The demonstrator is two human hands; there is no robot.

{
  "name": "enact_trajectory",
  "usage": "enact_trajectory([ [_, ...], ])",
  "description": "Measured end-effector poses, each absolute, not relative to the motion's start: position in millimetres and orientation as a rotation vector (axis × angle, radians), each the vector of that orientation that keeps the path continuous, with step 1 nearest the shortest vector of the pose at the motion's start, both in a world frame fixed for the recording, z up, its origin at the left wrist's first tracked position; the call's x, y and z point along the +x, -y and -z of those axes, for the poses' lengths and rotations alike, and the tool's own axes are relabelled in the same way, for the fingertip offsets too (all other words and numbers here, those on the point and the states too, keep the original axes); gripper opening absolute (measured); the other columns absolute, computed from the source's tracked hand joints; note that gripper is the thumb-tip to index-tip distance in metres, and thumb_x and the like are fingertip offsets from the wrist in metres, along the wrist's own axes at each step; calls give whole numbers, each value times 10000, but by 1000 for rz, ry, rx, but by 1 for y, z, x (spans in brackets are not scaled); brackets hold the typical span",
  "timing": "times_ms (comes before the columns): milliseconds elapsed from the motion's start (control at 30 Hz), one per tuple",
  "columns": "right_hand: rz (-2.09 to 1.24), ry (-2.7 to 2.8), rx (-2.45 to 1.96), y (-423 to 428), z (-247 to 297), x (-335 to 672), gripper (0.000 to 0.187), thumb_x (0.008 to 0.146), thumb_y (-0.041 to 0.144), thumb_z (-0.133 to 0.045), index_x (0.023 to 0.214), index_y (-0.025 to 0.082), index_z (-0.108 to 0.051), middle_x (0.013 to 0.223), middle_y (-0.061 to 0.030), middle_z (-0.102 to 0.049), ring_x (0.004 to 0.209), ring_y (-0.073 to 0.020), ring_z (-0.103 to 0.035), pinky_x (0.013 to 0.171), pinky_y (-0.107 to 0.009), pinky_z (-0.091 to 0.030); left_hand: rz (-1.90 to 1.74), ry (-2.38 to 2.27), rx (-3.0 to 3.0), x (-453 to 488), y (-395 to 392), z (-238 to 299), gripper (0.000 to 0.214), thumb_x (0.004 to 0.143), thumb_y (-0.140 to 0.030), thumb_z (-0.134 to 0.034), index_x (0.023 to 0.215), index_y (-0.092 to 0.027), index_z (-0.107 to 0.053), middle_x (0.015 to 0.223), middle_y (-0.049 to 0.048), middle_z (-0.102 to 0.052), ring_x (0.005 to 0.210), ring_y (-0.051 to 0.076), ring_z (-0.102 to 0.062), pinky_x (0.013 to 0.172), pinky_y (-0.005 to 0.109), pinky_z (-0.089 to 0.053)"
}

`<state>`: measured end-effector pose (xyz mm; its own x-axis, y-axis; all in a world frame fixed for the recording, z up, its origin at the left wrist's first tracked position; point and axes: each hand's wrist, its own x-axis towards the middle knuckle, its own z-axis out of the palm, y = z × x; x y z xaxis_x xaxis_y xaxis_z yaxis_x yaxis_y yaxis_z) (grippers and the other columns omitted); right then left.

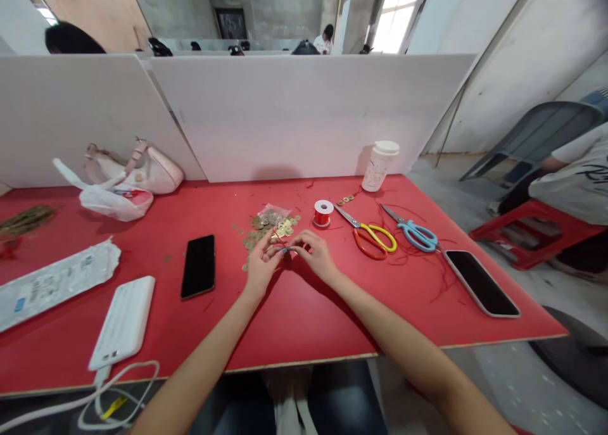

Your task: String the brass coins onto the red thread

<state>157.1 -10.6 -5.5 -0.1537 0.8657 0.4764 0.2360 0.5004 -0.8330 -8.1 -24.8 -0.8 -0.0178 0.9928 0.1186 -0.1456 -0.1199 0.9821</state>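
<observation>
My left hand [260, 263] and my right hand [316, 252] meet over the red table [294, 321], fingertips pinched together on a small coin piece with red thread [281, 245]. Just beyond them lies a heap of brass coins [266, 227] beside a small clear bag [274, 211]. A spool of red thread [323, 213] stands to the right of the heap. What exactly sits between my fingertips is too small to make out fully.
Orange-and-yellow scissors [373, 237] and blue scissors [414, 231] lie right of my hands, with loose red thread around. A black phone [198, 265], white power bank [124, 321], second phone [481, 282], white cup [380, 165], pink bag [142, 169] and a seated person [570, 175] surround.
</observation>
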Motion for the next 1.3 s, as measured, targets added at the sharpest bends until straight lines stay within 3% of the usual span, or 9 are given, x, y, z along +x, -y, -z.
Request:
enact_trajectory([
  [633, -692, 1794, -950, 14, 4, 160, 105, 943, 234, -586, 869, 197, -651, 854, -28, -611, 734, -154, -568, 660, -265, -450, -1448, -1067, 1117, -4, 24, 3, 623, 692, -224, -776, 1293, -166, -620, 918, 44, -688, 867, 167, -684, 853, 290, -567],
  [1067, -690, 1772, -925, 15, 0, 160, 160, 955, 297, -578, 859, 195, -655, 858, -38, -624, 757, -165, -580, 682, -277, -466, -1430, -1071, 1096, -6, 24, 2, 631, 697, -268, -791, 1290, -176, -599, 948, 65, -719, 941, 210, -703, 887, 341, -561],
  [1200, -699, 1730, -941, 15, 0, 160, 158, 941, 313, -608, 863, 196, -680, 838, -33, -635, 735, -158, -574, 685, -275, -467, -1374, -1019, 1101, -7, 24, -3, 563, 695, -314, -807, 1202, -186, -596, 935, 78, -736, 948, 240, -714, 822, 350, -579],
  [1300, -691, 1712, -941, 14, 0, 159, 163, 937, 317, -611, 861, 196, -689, 829, -36, -638, 715, -157, -568, 658, -273, -462, -1390, -1021, 1101, -8, 25, -4, 426, 663, -325, -835, 994, -196, -601, 869, 59, -737, 830, 216, -718, 685, 293, -572],
])
